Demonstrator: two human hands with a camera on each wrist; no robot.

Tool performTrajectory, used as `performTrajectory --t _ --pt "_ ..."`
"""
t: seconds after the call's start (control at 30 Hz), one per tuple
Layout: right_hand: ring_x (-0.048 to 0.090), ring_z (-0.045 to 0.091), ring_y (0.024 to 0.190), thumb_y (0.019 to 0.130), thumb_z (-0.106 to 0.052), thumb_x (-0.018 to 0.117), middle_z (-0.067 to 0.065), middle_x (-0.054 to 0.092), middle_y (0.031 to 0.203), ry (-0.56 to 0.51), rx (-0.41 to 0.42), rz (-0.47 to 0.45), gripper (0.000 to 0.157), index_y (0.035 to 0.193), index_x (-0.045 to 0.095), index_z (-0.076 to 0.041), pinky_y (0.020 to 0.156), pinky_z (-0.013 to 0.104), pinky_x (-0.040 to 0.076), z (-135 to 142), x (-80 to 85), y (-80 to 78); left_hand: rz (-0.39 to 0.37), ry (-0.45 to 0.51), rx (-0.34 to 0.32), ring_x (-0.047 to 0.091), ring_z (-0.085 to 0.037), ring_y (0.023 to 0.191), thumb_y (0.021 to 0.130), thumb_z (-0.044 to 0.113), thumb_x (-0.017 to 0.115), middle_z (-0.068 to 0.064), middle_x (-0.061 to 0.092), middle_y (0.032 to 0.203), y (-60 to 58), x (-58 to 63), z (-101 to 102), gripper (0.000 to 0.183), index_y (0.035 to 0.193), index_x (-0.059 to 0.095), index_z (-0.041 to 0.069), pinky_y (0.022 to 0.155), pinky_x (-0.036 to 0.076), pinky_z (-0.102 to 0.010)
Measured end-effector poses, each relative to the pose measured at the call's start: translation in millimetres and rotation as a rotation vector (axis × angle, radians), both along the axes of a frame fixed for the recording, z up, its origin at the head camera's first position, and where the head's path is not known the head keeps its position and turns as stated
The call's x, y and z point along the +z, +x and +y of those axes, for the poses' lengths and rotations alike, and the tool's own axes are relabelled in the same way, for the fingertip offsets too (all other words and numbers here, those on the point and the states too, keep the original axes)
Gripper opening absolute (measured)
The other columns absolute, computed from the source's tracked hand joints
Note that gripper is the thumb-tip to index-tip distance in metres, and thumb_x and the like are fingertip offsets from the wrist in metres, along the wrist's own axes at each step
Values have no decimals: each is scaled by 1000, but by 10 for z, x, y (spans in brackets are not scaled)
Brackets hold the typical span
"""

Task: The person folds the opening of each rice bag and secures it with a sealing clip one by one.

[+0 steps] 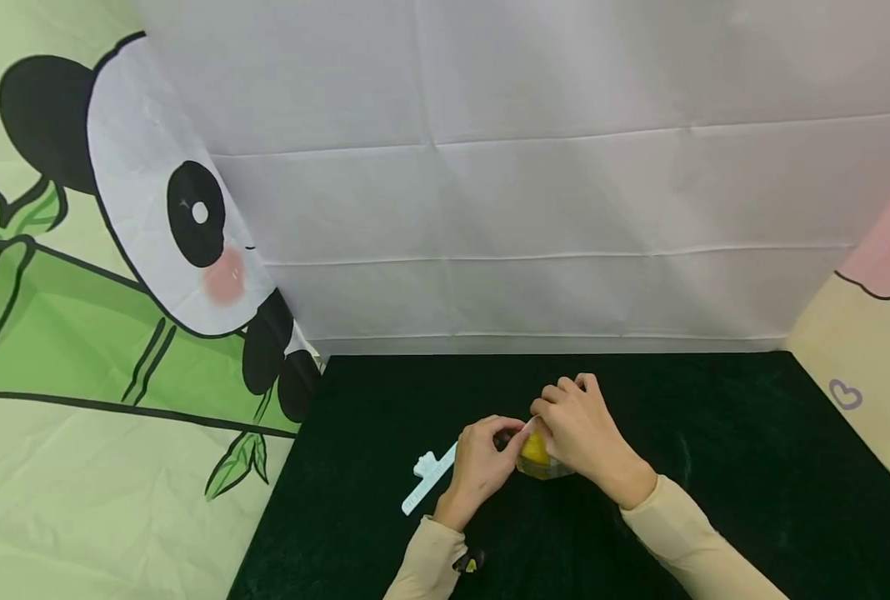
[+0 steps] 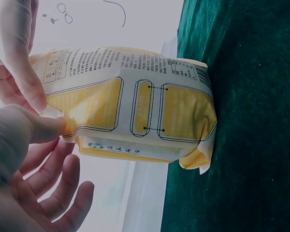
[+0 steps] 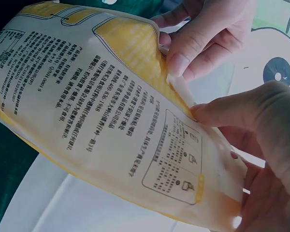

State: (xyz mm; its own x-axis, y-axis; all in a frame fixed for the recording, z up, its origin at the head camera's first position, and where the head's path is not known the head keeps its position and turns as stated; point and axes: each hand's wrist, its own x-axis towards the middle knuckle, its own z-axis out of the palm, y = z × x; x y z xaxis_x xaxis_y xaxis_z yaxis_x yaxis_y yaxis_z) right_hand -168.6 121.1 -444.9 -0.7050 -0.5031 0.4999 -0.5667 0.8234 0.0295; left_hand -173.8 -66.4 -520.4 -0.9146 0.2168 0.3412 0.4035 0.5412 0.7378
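Note:
A yellow and white printed food bag (image 1: 535, 450) stands upright on the dark green cloth, and both hands are at its upper edge. My left hand (image 1: 482, 458) pinches that edge between thumb and fingers, its other fingers loosely spread in the left wrist view. Close beside it, my right hand (image 1: 580, 425) pinches the same edge, with its thumb (image 3: 227, 113) on the printed face and fingers behind. Between the two thumbs the bag's edge (image 3: 181, 92) is folded and shows a pale strip. The bag's contents are hidden.
A light blue sealing clip (image 1: 430, 479) lies on the dark green cloth (image 1: 715, 467), just left of my left hand. White fabric (image 1: 535, 208) hangs behind the table. A panda-printed curtain (image 1: 152, 250) stands at the left and a pink and cream one (image 1: 880, 358) at the right.

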Motion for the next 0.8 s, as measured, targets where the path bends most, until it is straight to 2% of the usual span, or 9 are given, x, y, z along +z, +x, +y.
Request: performTrajectory --t 0.27,0.43,0.57,0.67,0.8 --pt "59 27 86 85 -19 90 6 76 92 28 -35 9 11 89 82 -14 93 57 44 -70 -3 64 12 -12 -7 64 -10 80 105 31 70 4 76 95 17 -19 -24 18 106 81 18 70 49 -18" --pt "60 28 88 84 -18 90 6 77 92 27 -41 14 9 87 82 -15 97 61 44 -82 -18 78 8 -5 -10 67 -20 82 105 31 70 3 75 94 19 -22 -13 18 106 81 17 70 48 -18" --pt "61 27 87 85 -16 90 5 76 91 17 -38 14 8 87 82 -14 96 60 44 -76 -34 66 0 2 -8 64 -10 81 105 32 70 3 76 96 17 -20 -7 18 107 81 18 71 49 -19" --pt "61 27 86 85 -15 89 5 77 91 3 -31 10 8 86 82 -13 95 59 45 -72 -49 54 -8 7 -7 64 -7 82 105 33 70 3 77 98 19 -26 -9 19 108 81 18 72 51 -19" --pt "60 27 86 84 -12 90 5 76 90 -13 -23 8 8 86 82 -13 94 58 44 -69 -55 48 -6 8 -9 68 -18 83 105 35 70 3 77 99 19 -42 -19 20 109 81 18 72 52 -20"
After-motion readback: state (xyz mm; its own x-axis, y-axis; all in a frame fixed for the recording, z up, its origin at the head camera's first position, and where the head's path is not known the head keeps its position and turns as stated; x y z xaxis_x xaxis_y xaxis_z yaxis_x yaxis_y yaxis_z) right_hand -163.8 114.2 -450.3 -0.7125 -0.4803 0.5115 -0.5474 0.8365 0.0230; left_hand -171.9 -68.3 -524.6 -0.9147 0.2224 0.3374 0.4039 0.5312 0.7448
